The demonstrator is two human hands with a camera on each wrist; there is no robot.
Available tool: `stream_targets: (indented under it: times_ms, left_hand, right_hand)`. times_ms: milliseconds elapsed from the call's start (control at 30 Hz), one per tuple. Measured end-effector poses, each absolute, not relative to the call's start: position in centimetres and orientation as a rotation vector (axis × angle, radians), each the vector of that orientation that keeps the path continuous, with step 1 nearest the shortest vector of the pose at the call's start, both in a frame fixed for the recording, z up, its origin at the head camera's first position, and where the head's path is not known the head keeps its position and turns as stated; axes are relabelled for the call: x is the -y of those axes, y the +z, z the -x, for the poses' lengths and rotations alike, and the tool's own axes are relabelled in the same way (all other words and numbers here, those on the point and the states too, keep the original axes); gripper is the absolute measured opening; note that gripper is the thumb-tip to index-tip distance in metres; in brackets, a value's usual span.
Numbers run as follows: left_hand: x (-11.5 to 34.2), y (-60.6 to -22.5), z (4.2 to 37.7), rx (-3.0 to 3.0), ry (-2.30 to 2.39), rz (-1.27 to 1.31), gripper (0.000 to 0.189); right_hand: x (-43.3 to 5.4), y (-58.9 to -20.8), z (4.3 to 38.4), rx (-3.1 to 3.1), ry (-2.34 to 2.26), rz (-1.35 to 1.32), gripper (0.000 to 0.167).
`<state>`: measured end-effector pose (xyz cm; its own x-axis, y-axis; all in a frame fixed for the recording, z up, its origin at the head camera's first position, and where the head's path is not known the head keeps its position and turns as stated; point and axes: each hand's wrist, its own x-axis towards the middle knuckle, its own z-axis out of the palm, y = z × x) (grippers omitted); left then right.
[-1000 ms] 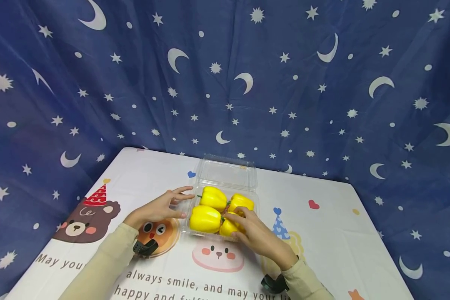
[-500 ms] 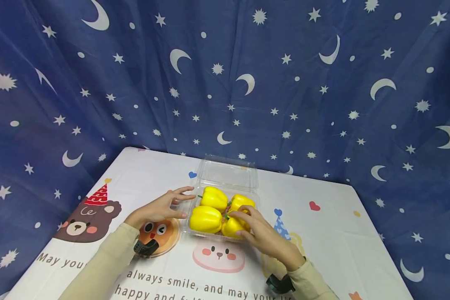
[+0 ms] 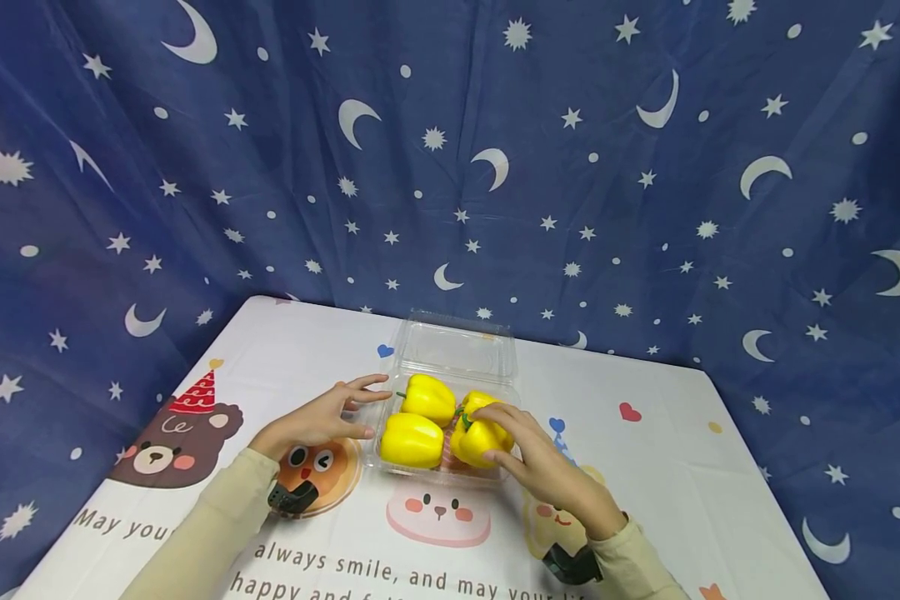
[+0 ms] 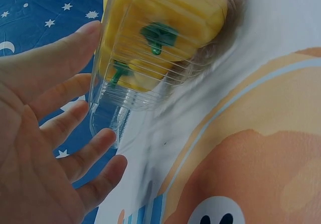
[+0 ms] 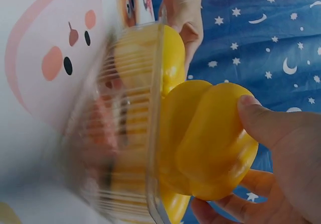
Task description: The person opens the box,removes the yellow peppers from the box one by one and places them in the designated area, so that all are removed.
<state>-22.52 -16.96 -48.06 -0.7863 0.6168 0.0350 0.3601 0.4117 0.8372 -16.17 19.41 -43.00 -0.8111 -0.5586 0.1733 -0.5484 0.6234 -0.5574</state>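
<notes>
1. Right hand (image 3: 547, 467): the thumb and fingers are curled around the sides of the near-right pepper (image 3: 477, 443). The hand is spread only as wide as that pepper.
2. Near-right pepper: it is at the right side of the clear container (image 3: 427, 477). The right wrist view shows most of its body projecting above the rim, a height the head view does not make plain. Contact beneath it cannot be told.
3. Left hand (image 3: 317, 418): the fingers are extended and spread beside the container's left wall, with nothing held. Whether the fingertips touch the wall cannot be told.
4. Left wrist view: two green stems (image 4: 158, 34) show through the ribbed wall. The head view looks in from above and shows the open top instead.
5. Other contents: the near-left pepper (image 3: 411, 440) and far-left pepper (image 3: 430, 401) lie in the left half. The far-right pepper (image 3: 482, 399) is partly covered by the right hand and the near-right pepper.
6. Lid (image 3: 453, 348): transparent, folded back on the far side, resting on the printed tablecloth (image 3: 645, 475).
7. Surroundings: a blue curtain (image 3: 540, 187) with moons and stars hangs behind the table. A black band (image 3: 292, 497) is at the left wrist; another (image 3: 572, 566) is at the right.
</notes>
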Motion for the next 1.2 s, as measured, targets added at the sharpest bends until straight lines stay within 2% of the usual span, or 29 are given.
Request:
stream_targets:
  times_ms: [833,1200]
  left_hand:
    - [17.0,-47.9,22.4,-2.384,1.317,-0.811,0.065]
    - [17.0,-48.0,22.5,-2.38,1.324,-0.866,0.063]
  right_hand:
    - [-21.8,-42.2,17.5,-2.914,-1.128,0.952,0.052]
    - [-23.5,-42.2,18.0,-2.97,-1.174,0.84,0.053]
